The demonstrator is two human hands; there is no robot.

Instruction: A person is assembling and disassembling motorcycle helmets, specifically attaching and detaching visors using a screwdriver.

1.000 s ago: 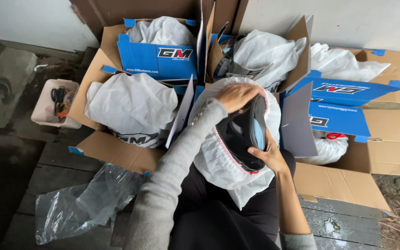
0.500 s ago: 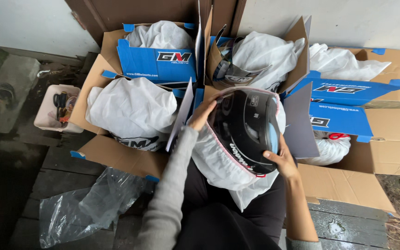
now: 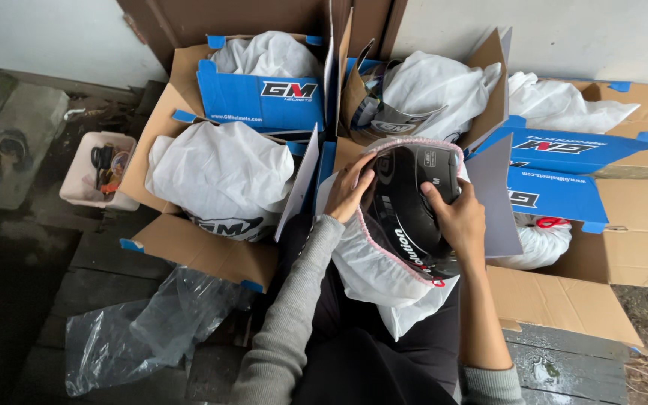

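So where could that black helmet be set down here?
Bare cardboard flap right of the right hand; dark planks left of the clear plastic bag. The boxes ahead are crowded with white-bagged helmets.

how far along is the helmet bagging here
Done, by the look of it: white-bagged bundles already sit in the open boxes. In hand: the black helmet sits half inside its white cloth bag, left hand at the bag's rim, right hand on the shell. Left: the bag is not yet over the helmet's top.
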